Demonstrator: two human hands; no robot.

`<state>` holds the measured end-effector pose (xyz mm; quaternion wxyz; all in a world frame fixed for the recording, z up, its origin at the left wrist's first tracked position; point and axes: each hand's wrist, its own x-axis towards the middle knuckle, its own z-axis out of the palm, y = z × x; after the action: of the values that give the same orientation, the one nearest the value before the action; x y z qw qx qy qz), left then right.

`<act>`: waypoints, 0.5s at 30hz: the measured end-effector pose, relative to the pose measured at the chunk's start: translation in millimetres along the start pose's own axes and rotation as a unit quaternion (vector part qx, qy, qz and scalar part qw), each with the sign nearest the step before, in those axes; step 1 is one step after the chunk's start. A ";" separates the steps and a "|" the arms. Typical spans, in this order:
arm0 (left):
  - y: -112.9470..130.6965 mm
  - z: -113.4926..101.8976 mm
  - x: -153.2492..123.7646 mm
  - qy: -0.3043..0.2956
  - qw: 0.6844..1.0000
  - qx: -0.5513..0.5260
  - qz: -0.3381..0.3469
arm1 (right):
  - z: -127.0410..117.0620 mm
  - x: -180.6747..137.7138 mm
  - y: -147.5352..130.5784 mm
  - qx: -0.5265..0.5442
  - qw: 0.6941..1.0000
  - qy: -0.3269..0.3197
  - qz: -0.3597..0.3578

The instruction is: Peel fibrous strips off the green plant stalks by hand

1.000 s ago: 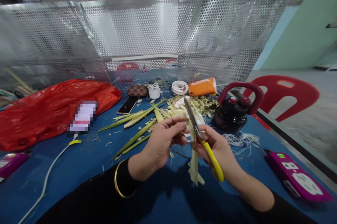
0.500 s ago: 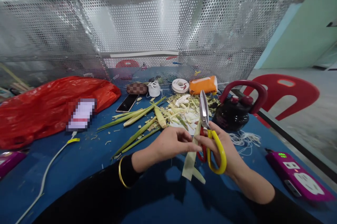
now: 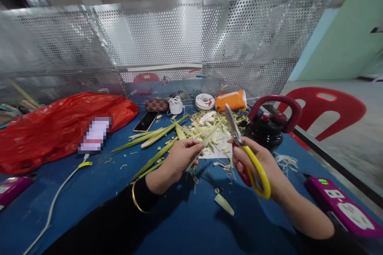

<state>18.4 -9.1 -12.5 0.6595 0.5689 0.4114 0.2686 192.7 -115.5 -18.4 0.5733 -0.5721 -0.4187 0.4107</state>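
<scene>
Head view: your right hand (image 3: 261,161) grips the scissors (image 3: 249,152), now clear of the strip (image 3: 208,137) your left hand (image 3: 181,155) pinches; scrap (image 3: 224,204) dropped toward the table (image 3: 98,191) front edge, probably snipped.

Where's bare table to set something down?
Bare blue tabletop: between the white cable and left sleeve; also between left sleeve and right forearm, on the near side of the fallen leaf piece. Crowded: far middle, with shredded scraps, orange packet, dark jug; far left, red bag.
</scene>
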 end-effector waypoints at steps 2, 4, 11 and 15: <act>2.8 -6.8 5.6 0.033 0.999 -0.015 0.032 | -6.9 -0.1 3.3 -0.093 0.995 -0.031 -0.033; 6.1 -12.4 9.1 0.063 0.995 -0.044 0.057 | -12.3 -0.2 8.1 -0.168 0.983 -0.035 -0.066; 12.7 -18.5 9.5 0.077 0.992 -0.064 0.080 | -14.6 -0.9 11.8 -0.321 0.941 -0.080 -0.074; 10.0 -18.1 7.8 0.005 0.997 0.014 0.074 | -11.8 -0.6 13.2 -0.316 0.938 -0.119 -0.077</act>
<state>8.2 9.0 -4.9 0.6276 0.6058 0.3754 0.3134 203.8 -119.7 -31.5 0.3388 -0.6366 -0.6351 0.2768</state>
